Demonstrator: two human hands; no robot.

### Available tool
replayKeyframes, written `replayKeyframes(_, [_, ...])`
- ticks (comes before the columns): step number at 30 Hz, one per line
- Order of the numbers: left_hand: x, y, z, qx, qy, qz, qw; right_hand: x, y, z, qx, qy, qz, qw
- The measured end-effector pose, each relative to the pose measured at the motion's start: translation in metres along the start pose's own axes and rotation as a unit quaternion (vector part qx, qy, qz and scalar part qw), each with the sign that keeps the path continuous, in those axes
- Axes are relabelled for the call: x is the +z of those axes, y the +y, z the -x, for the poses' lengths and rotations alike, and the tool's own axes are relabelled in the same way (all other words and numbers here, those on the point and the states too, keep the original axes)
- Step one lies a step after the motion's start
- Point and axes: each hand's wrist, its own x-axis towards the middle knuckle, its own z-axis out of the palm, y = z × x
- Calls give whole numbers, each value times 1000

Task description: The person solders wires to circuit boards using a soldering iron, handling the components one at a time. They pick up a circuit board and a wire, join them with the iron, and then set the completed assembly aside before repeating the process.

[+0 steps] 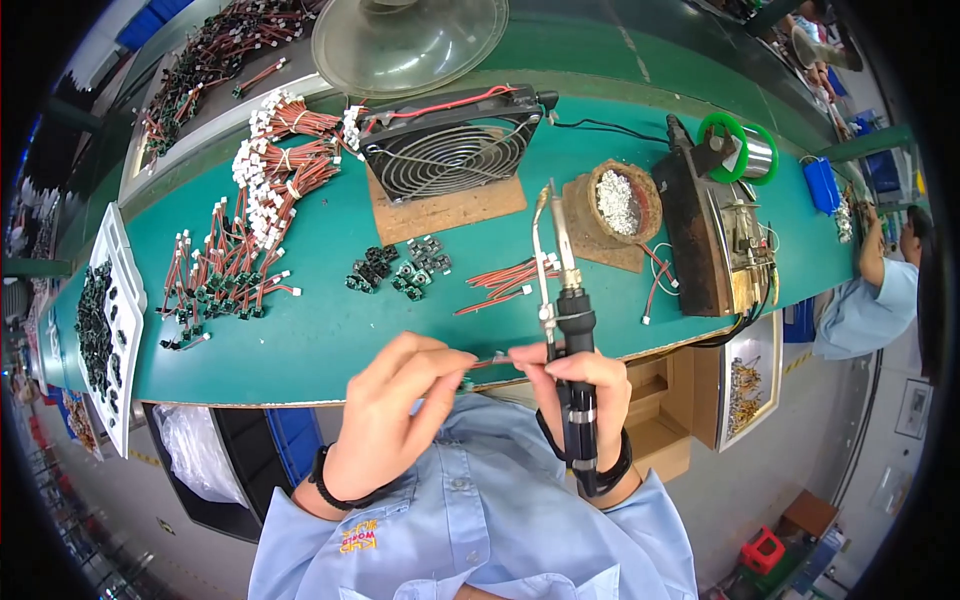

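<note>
Near the table's front edge, my left hand (pixel 392 405) is closed, fingertips pinching a short red wire lead (pixel 490 361). My right hand (pixel 602 380) is wrapped round a black soldering iron (pixel 576 325) with a thin metal solder-feed tube along its side. The iron stands nearly upright, tip pointing away from me. The fingertips of that same hand also pinch the lead's other end. A small green part shows just under my left fingertips, mostly hidden. Beyond my hands lie loose red leads with white connectors (pixel 500 284) and small black parts (pixel 372 268).
A black fan (pixel 450 150) stands on a wooden board. Right of it are a round bowl of white pellets (pixel 622 200), a box-shaped soldering unit (pixel 695 240) and a green solder spool (pixel 722 128). Wire bundles (pixel 285 170) and a white tray (pixel 122 345) are leftward. Another person (pixel 870 290) sits far right.
</note>
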Motion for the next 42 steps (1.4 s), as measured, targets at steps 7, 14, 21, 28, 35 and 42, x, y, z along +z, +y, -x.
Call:
replayKeyframes(7, [2, 13, -5, 55, -51, -43, 996, -5, -20, -14, -33, -73, 58, 995])
replayKeyframes(14, [-1, 9, -1, 62, -81, -51, 994, -4, -22, -14, -20, -96, 50, 994])
replayKeyframes(21, [2, -1, 6, -21, -10, 137, 990, 2, -24, -5, 156, -2, -167, 974])
replayKeyframes(28, [1, -3, 2, -138, -21, 432, 891, 1, -26, -7, 105, -52, -114, 987])
replayKeyframes(35, [1, -15, 1, -204, -70, 589, 779, 11, -29, -14, 77, -54, -119, 988])
replayKeyframes(42, [2, -20, 3, -226, -107, 669, 700, 16, -41, -22, 33, -52, -34, 998])
